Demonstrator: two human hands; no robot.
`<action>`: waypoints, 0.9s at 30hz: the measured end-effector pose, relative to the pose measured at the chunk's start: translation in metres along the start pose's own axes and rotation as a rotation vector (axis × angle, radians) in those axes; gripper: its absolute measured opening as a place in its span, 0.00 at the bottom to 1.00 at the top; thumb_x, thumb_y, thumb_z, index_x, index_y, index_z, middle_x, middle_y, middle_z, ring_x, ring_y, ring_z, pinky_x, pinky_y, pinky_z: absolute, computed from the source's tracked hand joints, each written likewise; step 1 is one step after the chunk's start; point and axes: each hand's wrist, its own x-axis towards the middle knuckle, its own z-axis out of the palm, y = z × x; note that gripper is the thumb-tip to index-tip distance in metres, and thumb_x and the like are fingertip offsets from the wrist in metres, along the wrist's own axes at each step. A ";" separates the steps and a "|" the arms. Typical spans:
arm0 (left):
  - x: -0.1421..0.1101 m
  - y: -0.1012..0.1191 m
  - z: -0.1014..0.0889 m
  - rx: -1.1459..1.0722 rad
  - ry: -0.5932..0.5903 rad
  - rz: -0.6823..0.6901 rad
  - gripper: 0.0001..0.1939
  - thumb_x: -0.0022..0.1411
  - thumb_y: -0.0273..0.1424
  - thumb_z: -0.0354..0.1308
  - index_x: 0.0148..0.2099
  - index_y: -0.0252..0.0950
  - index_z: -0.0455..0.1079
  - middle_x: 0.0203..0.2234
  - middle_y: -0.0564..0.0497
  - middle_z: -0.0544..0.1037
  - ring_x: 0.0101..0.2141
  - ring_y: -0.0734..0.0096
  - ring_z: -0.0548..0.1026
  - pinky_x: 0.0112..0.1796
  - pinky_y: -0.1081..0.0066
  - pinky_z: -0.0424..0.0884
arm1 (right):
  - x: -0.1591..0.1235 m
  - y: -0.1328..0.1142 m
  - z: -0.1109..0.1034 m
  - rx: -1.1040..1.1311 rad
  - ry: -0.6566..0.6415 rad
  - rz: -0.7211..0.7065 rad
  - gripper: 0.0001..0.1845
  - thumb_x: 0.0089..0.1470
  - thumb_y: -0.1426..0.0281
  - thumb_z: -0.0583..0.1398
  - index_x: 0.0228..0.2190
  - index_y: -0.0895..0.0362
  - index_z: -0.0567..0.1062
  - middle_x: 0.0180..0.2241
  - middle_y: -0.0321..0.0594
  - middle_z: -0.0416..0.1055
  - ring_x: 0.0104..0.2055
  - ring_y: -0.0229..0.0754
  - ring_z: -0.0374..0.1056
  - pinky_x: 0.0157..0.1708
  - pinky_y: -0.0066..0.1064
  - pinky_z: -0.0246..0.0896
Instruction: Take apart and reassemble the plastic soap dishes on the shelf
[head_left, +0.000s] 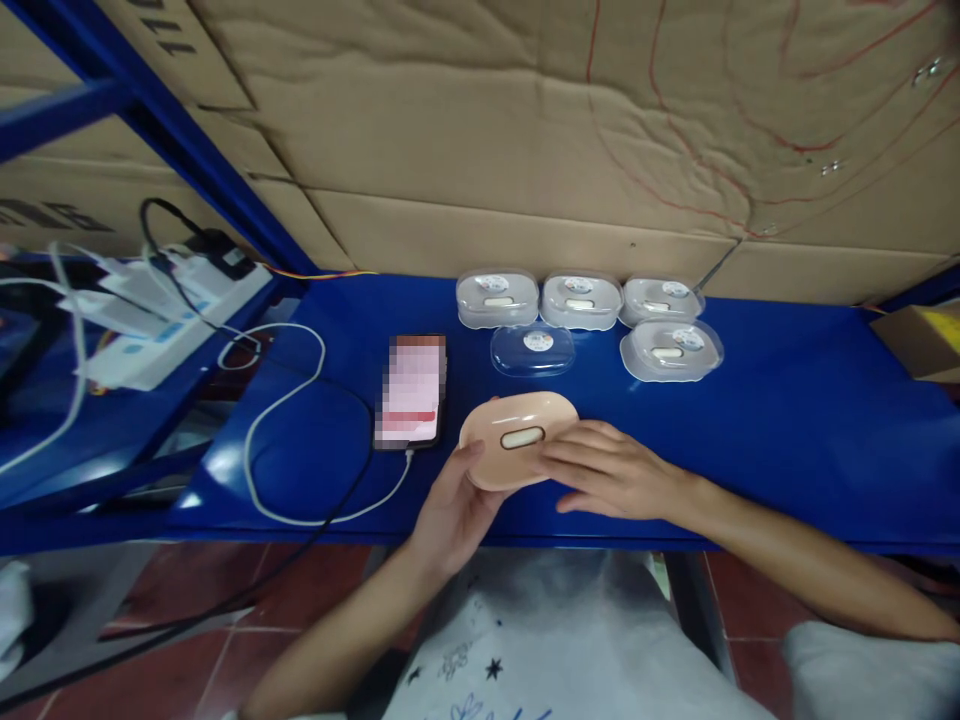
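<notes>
A peach oval case [517, 437] with a small pale oval window sits tilted above the front edge of the blue table [787, 420]. My left hand [454, 505] cups it from below and the left, fingers wrapped round its edge. My right hand [611, 470] rests against its right side, fingers stretched along it. Behind the case lie several clear plastic clamshell packs [581, 300], most holding a pale item; the nearest one [532, 350] looks empty.
A phone [411, 392] lies screen-up left of the case, plugged into a white cable [285, 400] that loops across the table. A power strip with chargers [169, 300] sits at the left. Cardboard [525, 150] lines the back wall. A cardboard box [922, 340] is at the right edge.
</notes>
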 end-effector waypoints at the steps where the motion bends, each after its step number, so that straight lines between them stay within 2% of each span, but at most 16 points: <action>1: 0.000 0.000 0.000 -0.014 0.009 0.010 0.37 0.71 0.33 0.62 0.77 0.40 0.56 0.63 0.43 0.78 0.64 0.48 0.74 0.62 0.53 0.74 | -0.001 0.008 0.000 0.078 0.034 0.065 0.26 0.75 0.58 0.54 0.66 0.58 0.68 0.59 0.48 0.78 0.64 0.49 0.72 0.62 0.45 0.71; 4: 0.001 0.000 -0.002 -0.041 0.021 -0.011 0.34 0.71 0.32 0.62 0.75 0.39 0.60 0.61 0.43 0.81 0.63 0.49 0.75 0.61 0.55 0.75 | -0.003 0.039 0.002 0.156 0.079 0.352 0.29 0.76 0.60 0.49 0.73 0.49 0.56 0.71 0.48 0.65 0.74 0.51 0.60 0.69 0.53 0.62; 7: 0.001 0.000 -0.004 -0.020 0.008 -0.041 0.34 0.71 0.31 0.61 0.75 0.40 0.61 0.60 0.44 0.81 0.63 0.49 0.75 0.61 0.56 0.74 | -0.007 0.063 0.010 0.109 -0.048 0.518 0.33 0.76 0.62 0.49 0.76 0.46 0.48 0.75 0.47 0.56 0.78 0.55 0.51 0.73 0.61 0.53; 10: 0.001 0.001 -0.006 0.033 0.004 -0.079 0.36 0.70 0.32 0.63 0.76 0.41 0.59 0.59 0.45 0.82 0.63 0.50 0.76 0.62 0.56 0.73 | -0.013 0.069 0.017 0.033 -0.155 0.524 0.32 0.74 0.59 0.52 0.74 0.46 0.54 0.72 0.50 0.61 0.76 0.59 0.55 0.72 0.65 0.49; 12: 0.000 0.001 -0.006 0.063 0.000 -0.121 0.37 0.69 0.33 0.64 0.76 0.40 0.60 0.58 0.44 0.83 0.62 0.50 0.77 0.62 0.57 0.73 | -0.017 0.067 0.018 -0.019 -0.133 0.516 0.32 0.72 0.55 0.56 0.71 0.48 0.60 0.69 0.53 0.65 0.74 0.62 0.58 0.70 0.65 0.52; 14: -0.002 0.001 -0.005 0.085 -0.006 -0.162 0.36 0.69 0.34 0.65 0.75 0.38 0.62 0.57 0.44 0.83 0.61 0.51 0.78 0.61 0.59 0.74 | -0.019 0.064 0.019 -0.052 -0.095 0.517 0.38 0.67 0.50 0.61 0.71 0.50 0.60 0.70 0.57 0.61 0.75 0.66 0.54 0.70 0.67 0.52; 17: -0.002 0.001 -0.006 0.109 -0.010 -0.210 0.31 0.71 0.36 0.64 0.72 0.35 0.67 0.56 0.44 0.84 0.58 0.54 0.80 0.57 0.63 0.77 | -0.020 0.065 0.019 -0.037 -0.110 0.545 0.47 0.65 0.46 0.62 0.74 0.50 0.52 0.76 0.59 0.48 0.78 0.69 0.44 0.71 0.69 0.48; 19: -0.002 0.000 -0.006 0.111 -0.014 -0.219 0.27 0.72 0.37 0.62 0.70 0.35 0.70 0.55 0.44 0.84 0.56 0.56 0.81 0.54 0.66 0.78 | -0.019 0.068 0.020 -0.004 -0.112 0.579 0.46 0.66 0.48 0.61 0.75 0.46 0.50 0.75 0.56 0.51 0.77 0.67 0.48 0.70 0.67 0.51; 22: 0.000 0.000 -0.007 0.092 -0.032 -0.223 0.25 0.74 0.39 0.60 0.68 0.35 0.72 0.56 0.43 0.84 0.55 0.57 0.82 0.52 0.67 0.79 | -0.018 0.071 0.019 0.013 -0.067 0.615 0.42 0.66 0.50 0.62 0.74 0.43 0.54 0.71 0.51 0.61 0.72 0.63 0.59 0.68 0.63 0.58; 27: -0.001 0.001 -0.003 0.074 -0.052 -0.225 0.24 0.77 0.40 0.57 0.68 0.36 0.72 0.57 0.44 0.84 0.56 0.59 0.82 0.53 0.67 0.78 | -0.018 0.070 0.020 -0.013 -0.056 0.635 0.43 0.62 0.49 0.65 0.71 0.46 0.59 0.67 0.54 0.62 0.69 0.66 0.61 0.66 0.65 0.59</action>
